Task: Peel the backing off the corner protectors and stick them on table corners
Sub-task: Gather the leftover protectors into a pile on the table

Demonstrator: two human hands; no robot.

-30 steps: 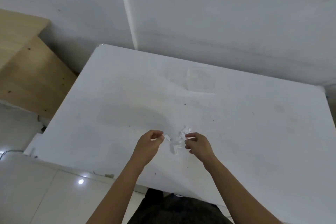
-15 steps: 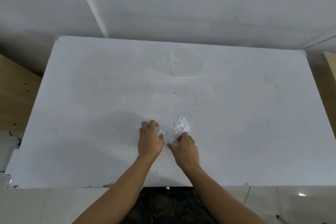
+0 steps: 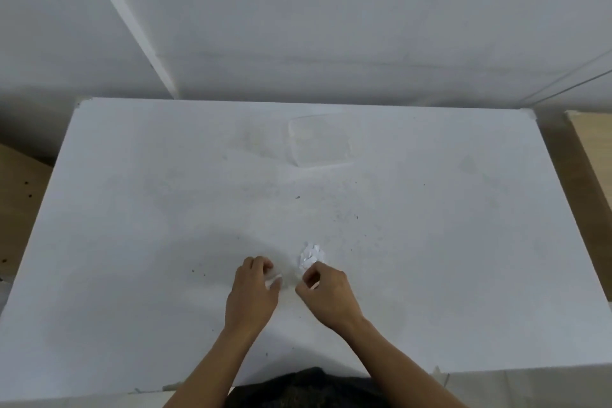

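Judging by posture, a small translucent white corner protector (image 3: 274, 279) is pinched steady in the curled left grip (image 3: 253, 296) over the white flat surface (image 3: 132, 209), a white backing tab (image 3: 314, 285) apparently pinched in the right grip (image 3: 328, 290) for peeling, near the white paper-scrap pile (image 3: 311, 255) kept for discards.

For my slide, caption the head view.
Left hand holds a corner protector, right hand pinches a white strip, paper scraps on the table.

Table (image 3: 132, 209) white, peppered with small dark specks; scrap pile (image 3: 311, 255) bright white. Corner protector (image 3: 275, 279) translucent, whitish; backing strip (image 3: 314, 285) white. Wall (image 3: 331, 26) pale grey, side boards (image 3: 20, 195) light tan wood, garment (image 3: 308, 387) black, faintly mottled.
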